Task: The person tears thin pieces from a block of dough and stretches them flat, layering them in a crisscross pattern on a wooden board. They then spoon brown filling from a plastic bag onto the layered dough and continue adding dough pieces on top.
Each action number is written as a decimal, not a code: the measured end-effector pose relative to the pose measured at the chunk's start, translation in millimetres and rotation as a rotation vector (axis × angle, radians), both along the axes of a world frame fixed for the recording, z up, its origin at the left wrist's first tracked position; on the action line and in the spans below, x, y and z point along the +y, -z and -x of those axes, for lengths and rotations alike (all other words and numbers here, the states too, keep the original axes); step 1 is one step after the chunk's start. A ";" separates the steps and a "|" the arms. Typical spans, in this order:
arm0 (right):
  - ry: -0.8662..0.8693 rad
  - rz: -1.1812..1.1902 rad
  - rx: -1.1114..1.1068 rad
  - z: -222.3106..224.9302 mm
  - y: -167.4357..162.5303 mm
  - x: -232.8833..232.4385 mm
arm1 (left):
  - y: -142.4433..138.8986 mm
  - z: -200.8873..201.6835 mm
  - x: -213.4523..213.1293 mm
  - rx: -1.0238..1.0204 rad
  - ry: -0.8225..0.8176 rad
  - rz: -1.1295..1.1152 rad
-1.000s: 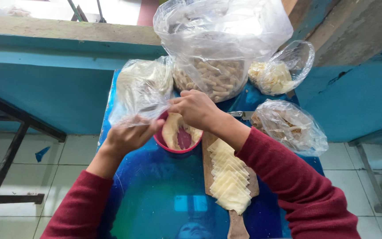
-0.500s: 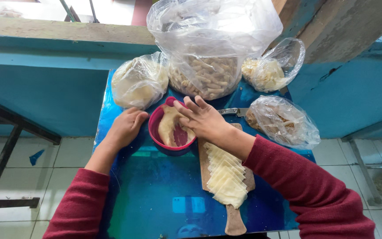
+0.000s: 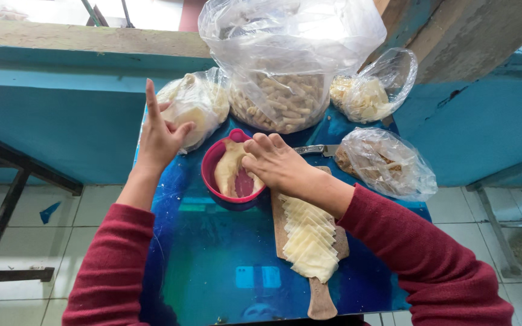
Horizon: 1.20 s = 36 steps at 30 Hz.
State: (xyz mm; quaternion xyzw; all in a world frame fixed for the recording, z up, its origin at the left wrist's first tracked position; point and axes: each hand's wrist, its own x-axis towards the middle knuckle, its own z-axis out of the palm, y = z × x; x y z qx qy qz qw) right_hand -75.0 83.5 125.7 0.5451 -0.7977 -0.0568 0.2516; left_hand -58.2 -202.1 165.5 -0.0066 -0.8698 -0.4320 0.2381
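Glossy blue covers the small table (image 3: 212,271) in front of you, seen from above, with your two arms in dark red sleeves reaching in from the bottom edge. Your right hand (image 3: 276,163) rests palm down over the right rim of a red bowl (image 3: 211,166), its fingers (image 3: 255,151) together and curled lightly onto the pale dough (image 3: 228,169) lying inside; whether they pinch the dough cannot be told. The bowl sits near the middle of the table, just left of a wooden cutting board (image 3: 320,296). Your left hand (image 3: 159,136) is raised above the table's left edge, holding nothing, fingers apart, index finger pointing up, just beside a clear plastic bag of pale dough pieces (image 3: 197,105). On the board, thin pale dough squares (image 3: 308,235) lie in an overlapping row running from your right wrist down toward the handle. Behind the bowl stands a large clear bag of rolled, tan pastry sticks (image 3: 282,96), open at the top. To its right sits a smaller bag of pale pieces (image 3: 367,96), and nearer you on the right, a bag of brownish pieces (image 3: 388,163). A metal knife handle (image 3: 309,149) shows between your right hand and that bag. White floor tiles (image 3: 31,235) show beneath the table.
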 end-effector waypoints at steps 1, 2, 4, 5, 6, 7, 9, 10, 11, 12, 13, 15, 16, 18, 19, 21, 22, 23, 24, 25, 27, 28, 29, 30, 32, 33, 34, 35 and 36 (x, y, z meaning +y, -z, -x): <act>0.015 -0.023 -0.101 -0.2 -4.6 1.6 | 0.6 2.3 -0.6 -0.059 -0.067 0.006; 0.030 -0.046 -0.202 -1.2 -9.4 3.8 | 1.8 3.5 -0.9 0.093 -0.114 0.236; 0.002 0.019 -0.335 -4.1 -20.7 10.1 | 5.6 3.6 -1.2 0.399 -0.202 0.692; -0.013 0.053 -0.403 -6.2 -26.2 13.5 | 8.3 2.3 -0.6 0.383 -0.076 0.668; -0.017 0.077 -0.467 -7.7 -32.2 18.0 | 11.9 0.3 0.1 0.366 0.048 0.643; -0.021 0.102 -0.532 -9.1 -38.2 23.9 | 15.9 -2.1 0.8 0.347 0.173 0.617; -0.008 0.139 -0.604 -13.7 -45.3 29.9 | 24.0 -7.9 1.7 0.134 0.300 0.688; 0.008 0.150 -0.605 -14.9 -47.6 32.1 | 26.6 -10.4 0.9 0.029 0.361 0.721; 0.025 0.162 -0.606 -15.6 -48.8 33.7 | 28.4 -14.0 -3.1 0.067 0.355 0.754; 0.024 0.153 -0.566 -16.2 -48.2 33.7 | 28.8 -17.4 -7.2 0.107 0.350 0.789; 0.026 0.147 -0.526 -16.7 -46.1 32.1 | 28.0 -18.6 -10.1 0.150 0.349 0.825; 0.043 0.101 -0.416 -17.6 -37.4 27.9 | 26.0 -21.3 -14.0 0.180 0.306 0.967; 0.054 0.063 -0.345 -17.7 -31.2 24.0 | 25.1 -23.0 -14.4 0.194 0.281 1.036; 0.050 0.038 -0.168 -16.4 -16.6 14.2 | 24.7 -27.6 -11.2 0.140 0.060 1.149; 0.036 0.050 -0.064 -15.3 -8.5 8.2 | 24.5 -30.5 -9.5 0.111 -0.053 1.202; 0.057 0.027 0.133 -11.4 6.0 -2.8 | 21.5 -34.3 -7.1 -0.090 -0.148 1.105; 0.091 -0.007 0.225 -9.4 12.2 -8.5 | 18.8 -35.0 -6.4 -0.187 -0.198 1.053; 0.127 -0.039 0.315 -8.1 17.6 -12.0 | 14.4 -32.3 -6.3 -0.315 -0.203 0.899; 0.128 -0.055 0.307 -7.0 21.9 -13.9 | 9.2 -27.5 -6.2 -0.440 -0.205 0.743; 0.127 -0.072 0.301 -5.3 24.7 -15.8 | 3.8 -21.7 -5.0 -0.558 -0.206 0.582; 0.113 -0.081 0.280 -3.1 28.0 -18.1 | -5.4 -7.6 0.7 -0.730 -0.157 -0.154; 0.097 -0.075 0.264 -2.5 28.4 -18.2 | -8.3 -1.4 4.8 -0.791 -0.121 -0.528; 0.083 -0.069 0.246 -2.4 28.2 -18.1 | -9.9 1.9 7.7 -0.797 -0.029 -0.742; 0.068 -0.057 0.216 -2.7 27.4 -17.6 | -10.7 4.2 10.1 -0.799 0.066 -0.954; 0.039 -0.030 0.157 -3.5 23.7 -16.3 | -9.3 3.8 12.6 -0.765 0.165 -1.263; 0.037 -0.016 0.122 -4.4 20.8 -15.8 | -7.7 2.4 13.1 -0.737 0.167 -1.358; 0.037 -0.003 0.088 -5.4 17.4 -14.2 | -5.4 1.0 14.5 -0.708 0.170 -1.454; 0.038 0.009 0.055 -6.5 13.2 -11.9 | -3.8 -0.4 14.1 -0.723 0.204 -1.401; 0.046 0.017 -0.047 -8.1 8.5 -9.2 | -2.1 -2.6 12.6 -0.738 0.237 -1.349</act>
